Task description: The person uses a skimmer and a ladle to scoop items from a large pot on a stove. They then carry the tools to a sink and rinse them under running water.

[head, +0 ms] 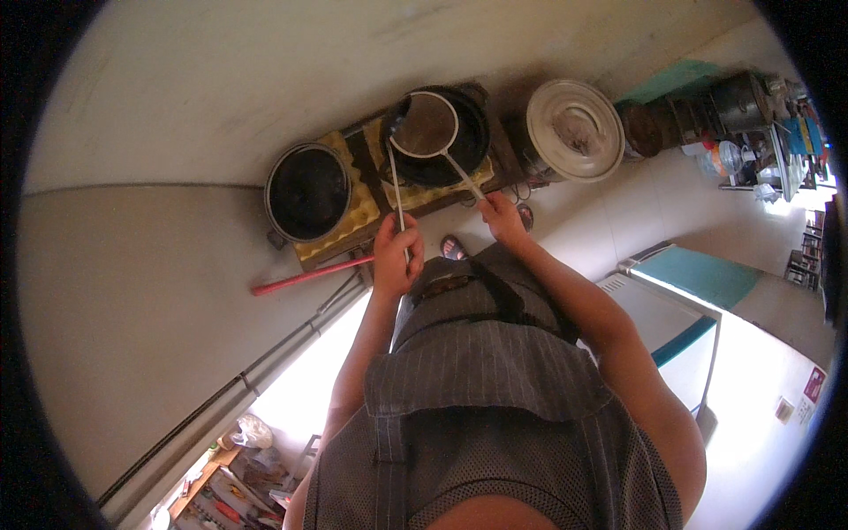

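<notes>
My left hand (398,255) is wrapped around the thin handle of a metal ladle (399,192), whose dark bowl lies at the left rim of the strainer. In my right hand (503,218) is the handle of a round strainer (427,126) with a pale rim. The strainer is over a dark wok-like pan (474,142) on the stove counter. To the left, a round pot (308,192) holds something dark; its contents are hard to make out.
Yellow tiles (334,248) cover the counter. A large lidded pot (575,130) stands right of the pan. A red stick (311,275) juts out from the counter's left front. Behind me on the right is a white and teal appliance (662,324), apparently a freezer.
</notes>
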A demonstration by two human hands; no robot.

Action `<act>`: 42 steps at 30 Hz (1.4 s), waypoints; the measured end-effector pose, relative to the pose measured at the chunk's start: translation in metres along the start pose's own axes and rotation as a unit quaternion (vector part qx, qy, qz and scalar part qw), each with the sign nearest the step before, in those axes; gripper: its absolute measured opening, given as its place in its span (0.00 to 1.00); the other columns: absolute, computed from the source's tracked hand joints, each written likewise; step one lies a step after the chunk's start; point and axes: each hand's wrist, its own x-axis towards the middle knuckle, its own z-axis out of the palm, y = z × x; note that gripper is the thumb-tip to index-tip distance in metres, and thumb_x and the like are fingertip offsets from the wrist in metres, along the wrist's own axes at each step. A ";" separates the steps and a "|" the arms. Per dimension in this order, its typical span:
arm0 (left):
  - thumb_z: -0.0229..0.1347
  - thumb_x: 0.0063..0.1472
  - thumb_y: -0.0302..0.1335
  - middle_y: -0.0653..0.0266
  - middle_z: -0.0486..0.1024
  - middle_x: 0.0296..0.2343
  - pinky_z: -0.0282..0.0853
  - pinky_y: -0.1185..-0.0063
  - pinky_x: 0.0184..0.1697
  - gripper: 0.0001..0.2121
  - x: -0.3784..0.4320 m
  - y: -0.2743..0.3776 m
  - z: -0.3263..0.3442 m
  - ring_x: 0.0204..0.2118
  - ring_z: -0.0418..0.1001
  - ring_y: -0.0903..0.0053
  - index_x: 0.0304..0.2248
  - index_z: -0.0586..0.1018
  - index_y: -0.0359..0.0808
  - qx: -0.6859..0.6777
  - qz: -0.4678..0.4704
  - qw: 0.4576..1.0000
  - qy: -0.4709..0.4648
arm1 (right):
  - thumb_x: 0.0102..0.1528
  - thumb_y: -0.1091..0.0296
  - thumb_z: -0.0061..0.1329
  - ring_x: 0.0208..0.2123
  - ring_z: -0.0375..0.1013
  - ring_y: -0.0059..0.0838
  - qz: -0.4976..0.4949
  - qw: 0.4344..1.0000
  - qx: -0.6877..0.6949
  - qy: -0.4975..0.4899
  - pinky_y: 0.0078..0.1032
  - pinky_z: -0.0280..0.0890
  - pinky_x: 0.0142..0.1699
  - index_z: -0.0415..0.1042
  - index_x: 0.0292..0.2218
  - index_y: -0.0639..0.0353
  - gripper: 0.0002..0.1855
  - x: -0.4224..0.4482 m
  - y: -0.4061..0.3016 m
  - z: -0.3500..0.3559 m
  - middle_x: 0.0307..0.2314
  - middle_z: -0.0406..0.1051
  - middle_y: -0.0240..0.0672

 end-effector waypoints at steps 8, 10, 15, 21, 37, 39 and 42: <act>0.47 0.59 0.22 0.65 0.63 0.14 0.46 0.83 0.07 0.07 0.004 0.001 0.001 0.06 0.54 0.82 0.38 0.66 0.36 0.008 0.002 1.000 0.006 | 0.59 0.59 0.46 0.26 0.70 0.49 0.016 0.998 -0.036 0.042 0.39 0.63 0.32 0.66 0.36 0.66 0.16 -0.003 -0.020 -0.006 0.23 0.69 0.51; 0.47 0.59 0.22 0.66 0.63 0.13 0.46 0.83 0.08 0.07 0.004 0.001 0.002 0.06 0.54 0.82 0.38 0.66 0.36 0.009 0.001 1.000 0.006 | 0.59 0.59 0.46 0.26 0.70 0.50 0.026 0.998 -0.038 0.040 0.39 0.63 0.32 0.66 0.36 0.66 0.15 -0.001 -0.018 -0.007 0.24 0.69 0.52; 0.47 0.60 0.22 0.66 0.64 0.15 0.48 0.83 0.08 0.08 0.004 0.002 0.002 0.07 0.55 0.83 0.39 0.66 0.34 -0.001 0.006 1.000 0.003 | 0.59 0.59 0.46 0.27 0.70 0.53 0.037 0.996 -0.082 0.025 0.43 0.63 0.33 0.67 0.35 0.65 0.15 -0.001 -0.032 -0.014 0.24 0.70 0.52; 0.48 0.61 0.23 0.66 0.64 0.16 0.49 0.83 0.08 0.08 0.006 -0.002 -0.006 0.07 0.55 0.83 0.40 0.66 0.34 -0.008 0.006 1.000 0.010 | 0.59 0.58 0.46 0.30 0.71 0.55 0.046 0.992 -0.115 0.009 0.44 0.64 0.35 0.69 0.36 0.63 0.15 -0.005 -0.045 -0.032 0.26 0.70 0.52; 0.47 0.60 0.23 0.66 0.64 0.16 0.49 0.82 0.08 0.07 0.000 0.003 -0.006 0.06 0.54 0.82 0.39 0.67 0.36 -0.052 0.005 0.998 0.020 | 0.59 0.61 0.46 0.27 0.72 0.44 -0.054 0.963 -0.264 0.015 0.37 0.65 0.34 0.68 0.38 0.64 0.13 0.018 -0.127 -0.121 0.25 0.72 0.48; 0.47 0.60 0.23 0.65 0.65 0.16 0.49 0.82 0.08 0.07 -0.001 0.000 -0.009 0.07 0.54 0.82 0.39 0.67 0.36 -0.065 0.000 0.998 0.020 | 0.59 0.61 0.46 0.27 0.73 0.44 -0.088 0.952 -0.293 0.014 0.38 0.65 0.34 0.68 0.38 0.64 0.13 0.024 -0.129 -0.133 0.25 0.72 0.48; 0.47 0.60 0.22 0.65 0.64 0.16 0.50 0.82 0.08 0.08 -0.002 -0.004 -0.011 0.06 0.54 0.82 0.39 0.67 0.36 -0.082 -0.001 0.996 0.024 | 0.59 0.61 0.46 0.25 0.70 0.43 -0.079 0.958 -0.275 0.014 0.36 0.64 0.33 0.69 0.35 0.64 0.13 0.029 -0.134 -0.144 0.23 0.69 0.46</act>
